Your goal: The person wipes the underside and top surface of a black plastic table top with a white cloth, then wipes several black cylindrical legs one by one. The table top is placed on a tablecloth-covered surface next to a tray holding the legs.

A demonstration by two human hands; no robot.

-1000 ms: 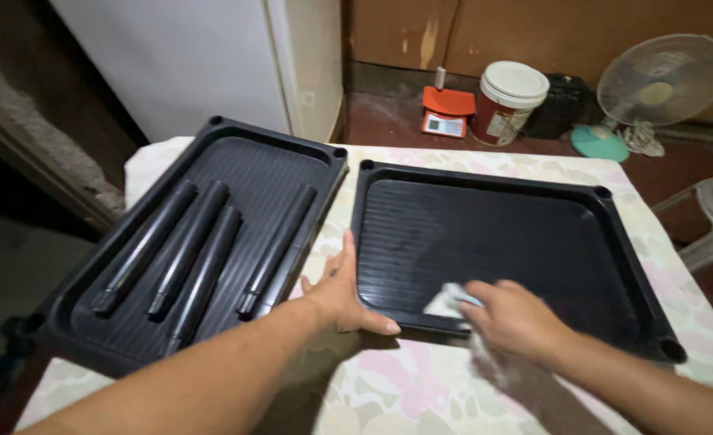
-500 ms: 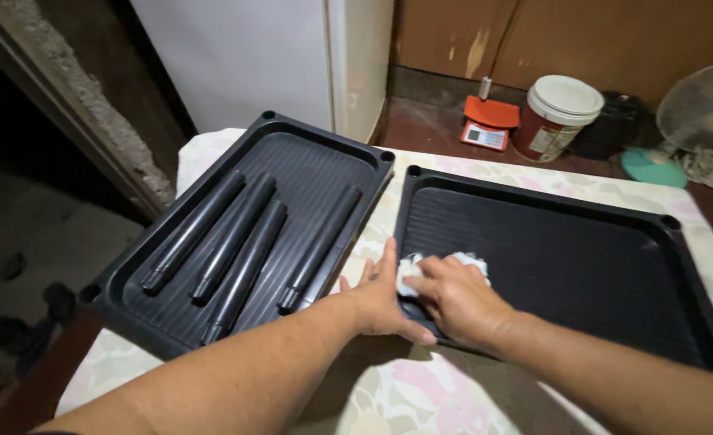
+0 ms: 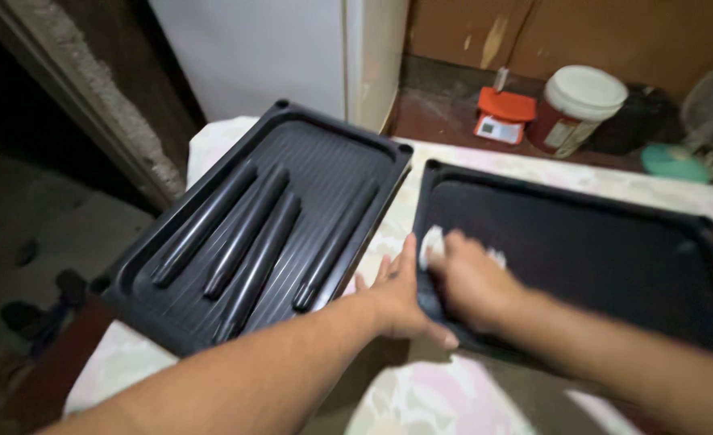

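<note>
- Cloth [image 3: 432, 241], white, now bunched at the near-left corner of the right-hand black tray [image 3: 614, 242]; a second ago it was further right along the near edge, so the wiping stroke has run leftward into the corner.
- Right hand [image 3: 473, 282] blurred with motion, fingers curled down over the cloth, pressing it onto the tray floor; only a bit of white shows past the fingertips and a sliver behind the knuckles.
- Left hand [image 3: 397, 298] flat, fingers held together and stretched out, not gripping anything; palm edge sits against the tray's left rim, same spot as before, looks like it braces the tray against the push.
- Judgement: near edge seems covered, the far and right parts of the tray floor look not yet reached.
- Cloth lies just right of the left hand's fingers, about touching them, under the right hand's fingers.
- Second black tray [image 3: 276, 217] to the left, tilted off the table edge, carries four black tubes [image 3: 259, 238] lying side by side; neither hand touches it.
- Floral tablecloth [image 3: 421, 403] under both trays.
- Background floor: white-lidded bucket [image 3: 574, 101], small orange scale [image 3: 503, 114].
</note>
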